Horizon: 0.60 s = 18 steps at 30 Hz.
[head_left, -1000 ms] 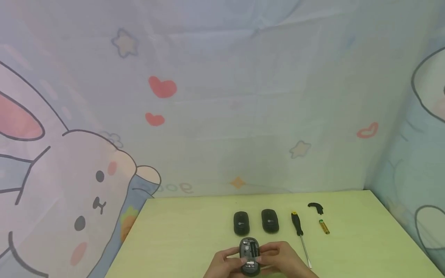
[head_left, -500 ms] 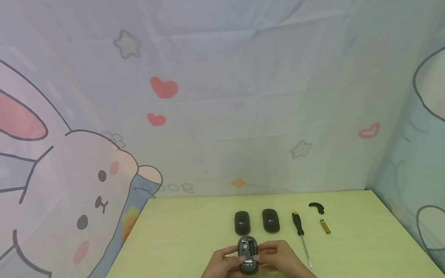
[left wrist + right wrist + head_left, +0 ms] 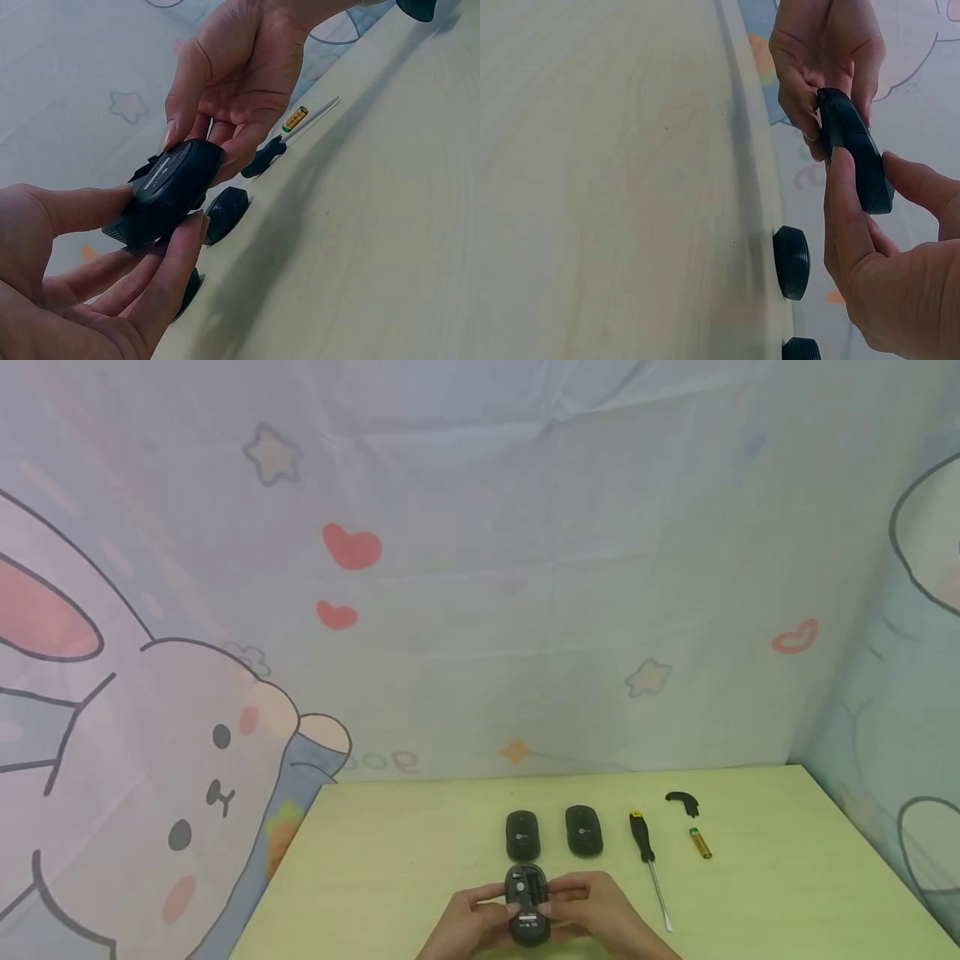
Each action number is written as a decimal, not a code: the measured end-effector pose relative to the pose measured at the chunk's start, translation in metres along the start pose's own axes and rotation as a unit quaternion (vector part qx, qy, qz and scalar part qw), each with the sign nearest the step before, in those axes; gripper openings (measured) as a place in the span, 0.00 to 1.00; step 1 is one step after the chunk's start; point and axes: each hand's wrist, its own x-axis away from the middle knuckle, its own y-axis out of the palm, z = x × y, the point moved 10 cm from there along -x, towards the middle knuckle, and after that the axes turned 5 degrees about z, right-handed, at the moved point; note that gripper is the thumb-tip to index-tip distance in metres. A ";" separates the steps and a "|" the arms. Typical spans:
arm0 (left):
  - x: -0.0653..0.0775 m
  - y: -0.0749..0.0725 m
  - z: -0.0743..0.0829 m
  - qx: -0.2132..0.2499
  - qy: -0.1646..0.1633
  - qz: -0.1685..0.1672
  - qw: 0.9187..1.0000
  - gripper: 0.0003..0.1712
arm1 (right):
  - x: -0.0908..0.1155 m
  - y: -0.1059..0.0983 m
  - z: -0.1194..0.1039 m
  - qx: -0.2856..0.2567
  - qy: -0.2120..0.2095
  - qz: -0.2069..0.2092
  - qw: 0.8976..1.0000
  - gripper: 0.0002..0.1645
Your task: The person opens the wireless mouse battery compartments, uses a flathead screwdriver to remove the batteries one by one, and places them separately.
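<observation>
Head view, an upturned black mouse (image 3: 528, 897) with its battery bay showing is pinched snugly by both the left hand (image 3: 467, 920) and right hand (image 3: 597, 910), left of the screwdriver (image 3: 647, 855)'s shaft. A second mouse (image 3: 583, 831) and third mouse (image 3: 522, 836) are parked left of its handle, while a battery (image 3: 701, 843) and curved black piece (image 3: 686, 802) are laid out to its right.

Black mouse (image 3: 528, 905), underside up, battery slot (image 3: 534, 886) uncovered, in midair
</observation>
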 end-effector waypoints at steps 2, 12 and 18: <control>-0.001 -0.003 0.002 -0.007 0.006 0.000 1.000 0.33 | -0.002 0.001 -0.002 0.001 -0.004 0.006 1.000 0.30; -0.009 -0.025 0.011 -0.038 0.015 0.007 0.999 0.33 | -0.014 0.014 -0.010 -0.019 -0.029 0.021 0.999 0.29; -0.009 -0.035 0.018 -0.044 0.020 0.013 0.999 0.32 | -0.024 0.018 -0.011 -0.029 -0.035 0.031 0.998 0.28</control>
